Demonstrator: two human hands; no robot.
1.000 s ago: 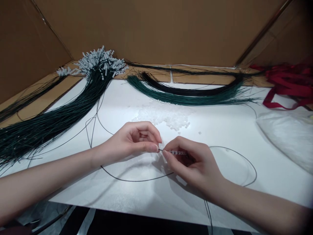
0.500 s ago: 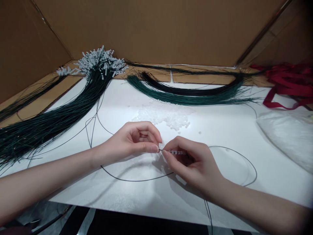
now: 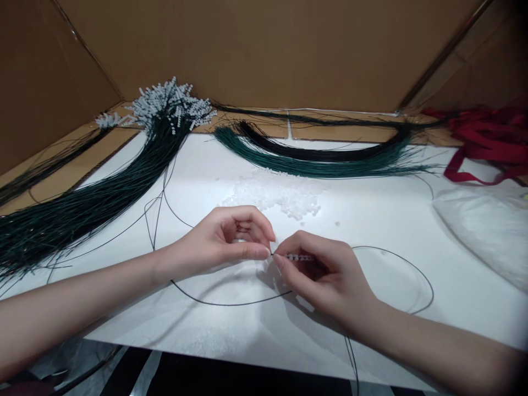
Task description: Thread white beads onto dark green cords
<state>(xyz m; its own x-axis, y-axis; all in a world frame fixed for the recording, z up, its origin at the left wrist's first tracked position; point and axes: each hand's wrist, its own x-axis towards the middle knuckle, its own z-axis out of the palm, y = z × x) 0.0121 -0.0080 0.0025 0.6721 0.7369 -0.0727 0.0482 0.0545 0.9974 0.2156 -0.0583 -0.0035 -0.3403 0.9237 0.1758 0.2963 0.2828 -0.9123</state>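
My left hand and my right hand meet fingertip to fingertip over a white sheet. The right hand pinches a thin dark wire that carries a short row of clear beads. Thumb and forefinger of the left hand are pinched at the wire's tip, on something too small to make out. From the right hand the wire loops over the sheet in a wide arc. A pile of loose clear beads lies just beyond both hands.
A thick bundle of dark green wires with white beaded ends fans out at the left. Plain green and black wires lie across the back. Red ribbon and a clear plastic bag are at the right. Cardboard walls enclose the area.
The left hand's fingertips have shifted slightly towards the right hand's fingertips. Everything else is the same.
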